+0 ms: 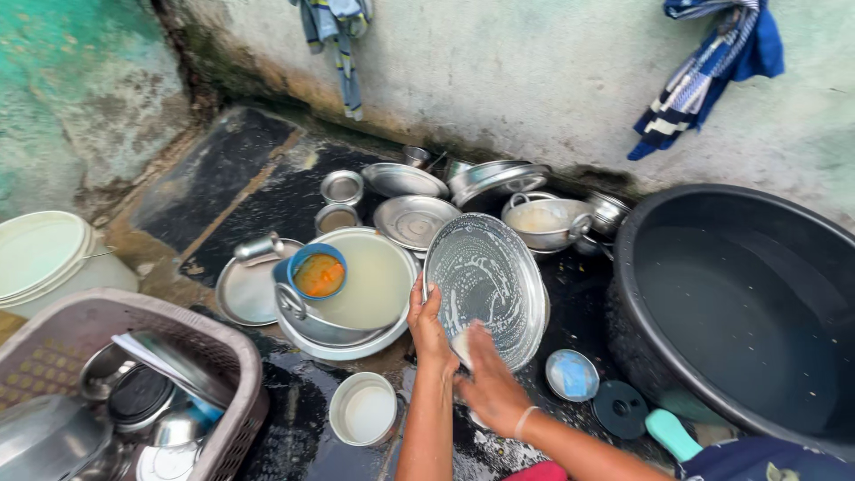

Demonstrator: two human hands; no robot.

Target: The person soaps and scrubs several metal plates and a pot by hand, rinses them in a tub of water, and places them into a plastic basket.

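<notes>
A round steel plate [492, 281], soapy and tilted on its edge, faces me at the centre. My left hand [428, 325] grips its lower left rim. My right hand [488, 385] presses a pale scrub pad against the plate's lower face; the pad is mostly hidden under the fingers. Just left of the plate stands a large steel pot of cloudy water [370, 285] with a small blue bowl of orange liquid [318, 272] resting inside it.
A big black tub of water [712, 356] fills the right side. A basket of washed steelware [227, 356] sits at lower left. Several dirty steel plates and bowls [414, 218] lie along the wall. A small white cup [363, 410] and a blue lid [572, 374] rest on the wet floor.
</notes>
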